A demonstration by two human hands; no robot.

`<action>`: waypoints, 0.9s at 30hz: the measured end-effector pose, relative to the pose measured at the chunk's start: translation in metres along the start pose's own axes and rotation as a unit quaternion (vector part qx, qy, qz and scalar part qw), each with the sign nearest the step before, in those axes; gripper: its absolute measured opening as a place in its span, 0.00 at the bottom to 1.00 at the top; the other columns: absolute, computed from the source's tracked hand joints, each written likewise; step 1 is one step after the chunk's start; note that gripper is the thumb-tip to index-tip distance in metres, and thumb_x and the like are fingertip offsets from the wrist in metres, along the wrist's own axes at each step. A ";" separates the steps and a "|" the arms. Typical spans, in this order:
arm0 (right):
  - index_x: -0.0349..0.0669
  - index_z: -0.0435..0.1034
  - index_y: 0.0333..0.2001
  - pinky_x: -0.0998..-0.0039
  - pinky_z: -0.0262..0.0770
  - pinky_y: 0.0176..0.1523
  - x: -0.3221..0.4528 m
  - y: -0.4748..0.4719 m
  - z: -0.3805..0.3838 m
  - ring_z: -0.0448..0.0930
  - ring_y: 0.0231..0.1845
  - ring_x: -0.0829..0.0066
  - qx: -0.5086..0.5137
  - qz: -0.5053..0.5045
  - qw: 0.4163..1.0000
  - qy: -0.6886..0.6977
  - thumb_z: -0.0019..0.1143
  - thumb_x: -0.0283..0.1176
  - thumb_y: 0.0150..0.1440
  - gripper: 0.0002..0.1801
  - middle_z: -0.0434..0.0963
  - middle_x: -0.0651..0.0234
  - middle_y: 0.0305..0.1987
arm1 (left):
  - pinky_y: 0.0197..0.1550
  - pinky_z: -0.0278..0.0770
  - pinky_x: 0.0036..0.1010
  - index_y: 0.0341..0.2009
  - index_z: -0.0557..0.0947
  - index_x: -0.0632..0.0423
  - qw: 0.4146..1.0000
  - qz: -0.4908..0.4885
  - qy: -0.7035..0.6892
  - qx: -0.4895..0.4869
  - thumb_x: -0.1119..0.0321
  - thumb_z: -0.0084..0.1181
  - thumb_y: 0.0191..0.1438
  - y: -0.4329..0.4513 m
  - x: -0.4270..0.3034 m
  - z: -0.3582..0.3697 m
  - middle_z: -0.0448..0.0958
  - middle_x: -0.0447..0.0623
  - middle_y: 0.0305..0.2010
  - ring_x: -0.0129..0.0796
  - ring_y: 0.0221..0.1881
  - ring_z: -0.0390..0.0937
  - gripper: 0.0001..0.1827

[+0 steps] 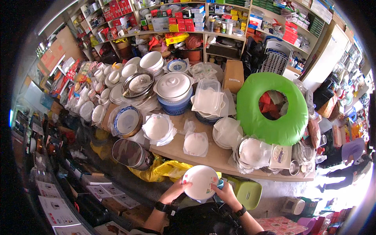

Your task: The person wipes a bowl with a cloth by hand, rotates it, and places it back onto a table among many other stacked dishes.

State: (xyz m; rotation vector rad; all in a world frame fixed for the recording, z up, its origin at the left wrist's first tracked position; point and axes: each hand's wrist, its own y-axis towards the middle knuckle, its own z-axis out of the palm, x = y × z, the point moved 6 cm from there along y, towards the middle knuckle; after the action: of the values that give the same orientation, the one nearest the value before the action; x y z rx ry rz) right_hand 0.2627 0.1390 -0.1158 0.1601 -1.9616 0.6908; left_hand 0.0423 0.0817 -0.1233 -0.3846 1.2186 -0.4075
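My left hand [175, 189] grips the left rim of a white plate [199, 180] with small red and green floral prints. On its right rim my right hand [225, 191] holds the plate, with a blue cloth [220, 184] between its fingers and the rim. The plate is held in front of me, beyond the near edge of the table [176, 158]. On the table, a floral plate [196, 144] lies on thin white paper, between a paper-layered stack of white plates [157, 127] on the left and paper-covered plates [226, 132] on the right.
A green inflatable ring [249, 117] lies at the table's right. Lidded white pot [174, 85], bowls and more dishes crowd the back and left. Below the front edge are a camouflage-patterned bin [129, 154], yellow bags [170, 169] and a green plastic stool [249, 194]. People [342, 176] are at far right.
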 end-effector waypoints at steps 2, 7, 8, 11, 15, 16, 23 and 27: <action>0.34 0.77 0.38 0.65 0.77 0.40 -0.011 0.017 -0.008 0.84 0.33 0.66 -0.001 0.003 1.000 -0.010 0.62 0.42 0.55 0.19 0.82 0.55 0.30 | 0.52 0.73 0.26 0.62 0.67 0.62 1.000 -0.021 -0.014 -0.010 0.67 0.57 0.59 0.021 0.012 0.003 0.75 0.50 0.54 0.29 0.50 0.74 0.28; 0.36 0.76 0.42 0.61 0.77 0.44 -0.025 0.049 -0.029 0.84 0.38 0.57 0.034 0.031 0.998 -0.046 0.61 0.44 0.55 0.22 0.82 0.52 0.35 | 0.42 0.80 0.26 0.62 0.66 0.60 0.994 -0.105 0.010 -0.026 0.63 0.55 0.61 0.035 0.008 0.017 0.76 0.49 0.51 0.29 0.46 0.77 0.27; 0.35 0.74 0.45 0.60 0.76 0.46 -0.021 0.054 -0.032 0.83 0.41 0.53 0.042 0.029 0.998 -0.047 0.61 0.43 0.55 0.23 0.82 0.50 0.37 | 0.39 0.82 0.27 0.62 0.67 0.59 0.993 -0.111 0.015 -0.030 0.60 0.54 0.62 0.035 0.006 0.019 0.76 0.50 0.50 0.31 0.46 0.78 0.27; 0.35 0.74 0.45 0.58 0.76 0.46 -0.037 0.078 -0.031 0.82 0.43 0.51 0.000 -0.081 0.997 -0.005 0.62 0.42 0.54 0.22 0.81 0.48 0.39 | 0.40 0.85 0.32 0.63 0.64 0.59 0.990 -0.110 0.013 -0.086 0.59 0.53 0.62 0.040 0.008 0.021 0.74 0.51 0.53 0.35 0.49 0.77 0.29; 0.34 0.73 0.46 0.59 0.76 0.46 -0.045 0.115 -0.020 0.82 0.42 0.52 0.028 -0.131 0.990 -0.052 0.62 0.39 0.54 0.21 0.81 0.48 0.39 | 0.40 0.86 0.38 0.66 0.60 0.57 0.982 -0.107 -0.073 -0.138 0.65 0.51 0.64 0.037 0.036 0.006 0.67 0.54 0.60 0.40 0.53 0.75 0.28; 0.33 0.74 0.44 0.59 0.76 0.44 -0.051 0.127 -0.015 0.83 0.40 0.54 0.017 -0.130 0.991 -0.041 0.61 0.38 0.54 0.20 0.81 0.50 0.36 | 0.43 0.85 0.42 0.69 0.55 0.54 0.983 -0.109 -0.067 -0.133 0.66 0.48 0.65 0.036 0.038 0.003 0.61 0.56 0.66 0.46 0.59 0.71 0.31; 0.33 0.75 0.38 0.61 0.78 0.40 -0.056 0.204 0.007 0.84 0.36 0.60 -0.032 -0.040 0.998 -0.039 0.62 0.38 0.53 0.18 0.82 0.52 0.32 | 0.50 0.81 0.46 0.73 0.45 0.47 0.971 -0.122 -0.112 -0.171 0.63 0.48 0.66 0.006 0.059 -0.023 0.52 0.60 0.73 0.53 0.62 0.69 0.37; 0.33 0.74 0.39 0.61 0.78 0.39 -0.056 0.231 0.015 0.84 0.33 0.62 -0.083 0.007 0.996 -0.028 0.62 0.39 0.53 0.18 0.82 0.55 0.30 | 0.52 0.80 0.47 0.72 0.50 0.48 0.980 -0.081 -0.113 -0.139 0.60 0.49 0.66 -0.019 0.040 -0.041 0.54 0.59 0.72 0.52 0.63 0.68 0.35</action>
State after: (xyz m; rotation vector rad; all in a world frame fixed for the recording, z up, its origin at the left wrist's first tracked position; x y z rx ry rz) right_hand 0.1863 0.3117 -0.2604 0.0643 -2.0647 0.5347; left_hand 0.0130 0.0431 -0.1589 -0.7550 1.0254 -0.3223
